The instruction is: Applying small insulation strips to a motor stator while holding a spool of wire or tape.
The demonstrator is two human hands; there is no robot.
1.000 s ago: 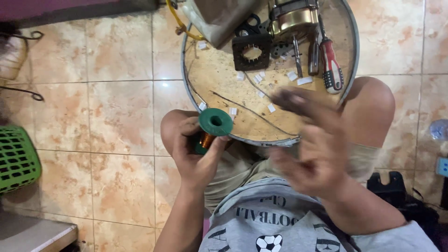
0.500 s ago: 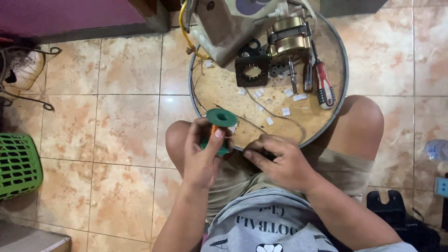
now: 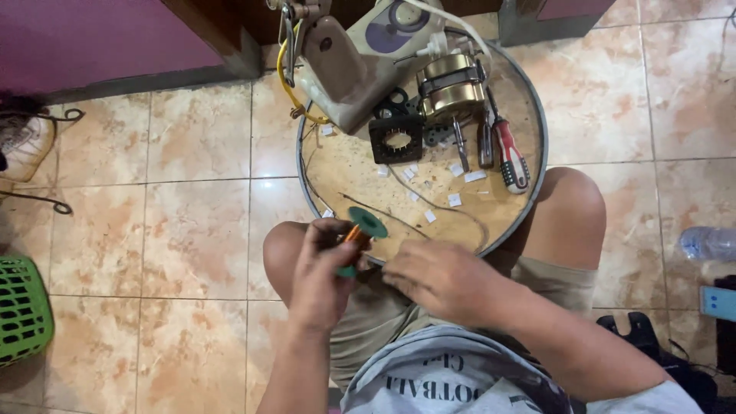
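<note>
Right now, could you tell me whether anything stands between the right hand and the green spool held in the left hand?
Nothing visible does. The left hand holds the green spool by the round tray's near rim, and the right hand lies just beside it over the lap.

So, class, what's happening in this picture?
A person sits on a tiled floor, knees around a round tray. The left hand holds a green spool of copper wire at the tray's near edge; the right hand is just beside it. A red-handled screwdriver and a black square frame lie on the tray.
</note>
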